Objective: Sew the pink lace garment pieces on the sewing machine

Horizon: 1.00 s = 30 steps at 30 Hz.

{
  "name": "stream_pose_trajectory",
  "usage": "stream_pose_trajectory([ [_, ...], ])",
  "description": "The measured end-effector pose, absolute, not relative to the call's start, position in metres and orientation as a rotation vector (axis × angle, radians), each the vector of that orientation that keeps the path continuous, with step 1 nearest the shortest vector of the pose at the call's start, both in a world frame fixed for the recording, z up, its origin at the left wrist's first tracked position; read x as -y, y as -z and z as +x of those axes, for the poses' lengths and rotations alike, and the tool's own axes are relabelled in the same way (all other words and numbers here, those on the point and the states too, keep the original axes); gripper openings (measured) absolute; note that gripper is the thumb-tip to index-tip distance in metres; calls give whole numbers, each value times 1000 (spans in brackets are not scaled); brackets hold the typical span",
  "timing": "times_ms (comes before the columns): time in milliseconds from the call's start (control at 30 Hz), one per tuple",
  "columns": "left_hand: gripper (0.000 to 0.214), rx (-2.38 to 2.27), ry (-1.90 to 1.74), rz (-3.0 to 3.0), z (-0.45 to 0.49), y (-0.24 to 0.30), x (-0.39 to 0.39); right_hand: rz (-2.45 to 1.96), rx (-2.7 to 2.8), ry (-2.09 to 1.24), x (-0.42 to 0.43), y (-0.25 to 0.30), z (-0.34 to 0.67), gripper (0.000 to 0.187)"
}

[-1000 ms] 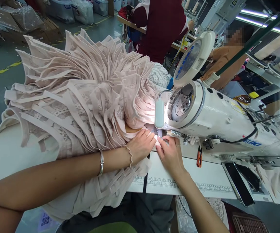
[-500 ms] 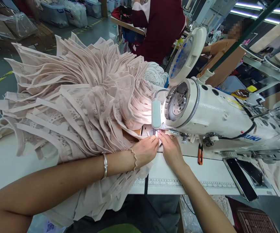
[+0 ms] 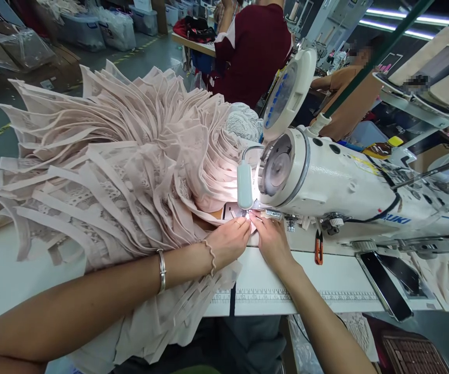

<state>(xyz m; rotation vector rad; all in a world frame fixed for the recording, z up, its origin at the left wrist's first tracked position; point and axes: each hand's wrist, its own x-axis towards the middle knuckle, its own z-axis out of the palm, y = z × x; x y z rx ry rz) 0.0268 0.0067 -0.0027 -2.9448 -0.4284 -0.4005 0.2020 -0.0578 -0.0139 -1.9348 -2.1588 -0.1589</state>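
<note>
Under the lit needle area of a white sewing machine, both hands meet at a small piece of pale pink fabric. My left hand has its fingertips pinched together on the fabric, just left of the presser foot. My right hand presses the same fabric from the right, index finger and thumb close to the needle. The fingers and machine head hide most of the fabric. A big heap of pale pink lace garments lies left of the machine and runs beneath my left forearm.
Orange thread snips lie beside the machine bed. A black phone rests at the table's right edge. A small lamp hangs by the needle, with a round cover standing up above it. Co-workers sit behind.
The view has shifted slightly, so the machine and heap sit a little further left. The round disc on the machine's end, sharp before, is now blurred. Both hands keep their hold by the needle.
</note>
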Motion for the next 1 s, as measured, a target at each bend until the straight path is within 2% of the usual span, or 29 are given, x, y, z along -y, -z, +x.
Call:
stream_pose_trajectory([
  [433,35,504,435,-2980,26,1,-10,-2037,2117,105,52,13,202,60],
  [800,41,523,472,-2964,27,4,-10,-2046,2142,95,49,15,204,59],
  [1000,30,450,540,-2933,17,-1,-23,-1969,2004,15,50,16,206,55],
])
